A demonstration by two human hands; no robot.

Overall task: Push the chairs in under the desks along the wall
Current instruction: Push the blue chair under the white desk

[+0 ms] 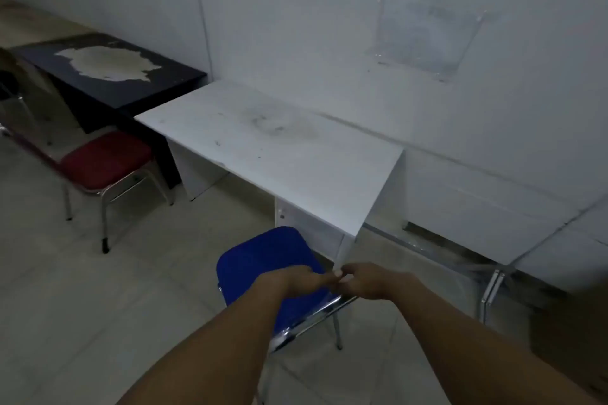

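A blue chair (263,260) with a chrome frame stands in front of the white desk (269,151), its far edge just under the desk's near corner. My left hand (296,279) and my right hand (365,281) meet at the chair's right edge above the chrome rail, with fingers curled on it. A red chair (105,161) stands out on the floor at the left, in front of the black desk (108,76) with its worn top. Both desks sit against the wall.
A dark chair (10,85) shows partly at the far left edge. A folded chrome frame (492,286) leans against the wall on the right, with a brown box (572,332) beside it. The tiled floor (98,306) lies open to the left of the blue chair.
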